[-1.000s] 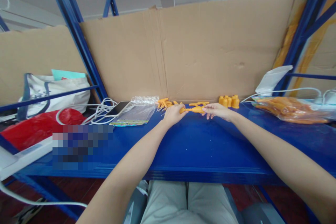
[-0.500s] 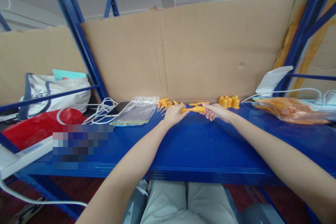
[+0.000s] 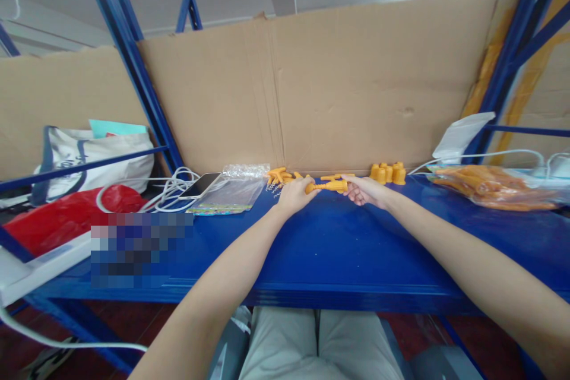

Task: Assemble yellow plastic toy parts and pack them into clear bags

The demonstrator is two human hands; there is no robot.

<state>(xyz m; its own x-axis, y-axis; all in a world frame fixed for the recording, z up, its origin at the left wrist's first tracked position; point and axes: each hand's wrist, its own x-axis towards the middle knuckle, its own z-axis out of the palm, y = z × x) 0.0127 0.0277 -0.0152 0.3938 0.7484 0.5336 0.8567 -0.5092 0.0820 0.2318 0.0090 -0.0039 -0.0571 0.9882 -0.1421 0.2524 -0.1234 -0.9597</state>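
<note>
Toward the back of the blue bench (image 3: 338,249), the left hand (image 3: 294,196) pinches the narrow end of a yellow plastic part (image 3: 333,186), the right hand (image 3: 367,190) apparently its wider end, best held steadily in line.

Arms (image 3: 227,267) extend, left grip (image 3: 295,196) and right grip (image 3: 367,191) curled.

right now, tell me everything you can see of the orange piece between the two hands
The orange piece looks like plastic: a rounded knob at its left end, a narrow stem, then a wider body to the right. It lies roughly level, lengthwise across the view, above the blue table. The left hand pinches the knob end; the right hand's fingers seem to touch the wider end. Finer detail is too small to tell.
</note>
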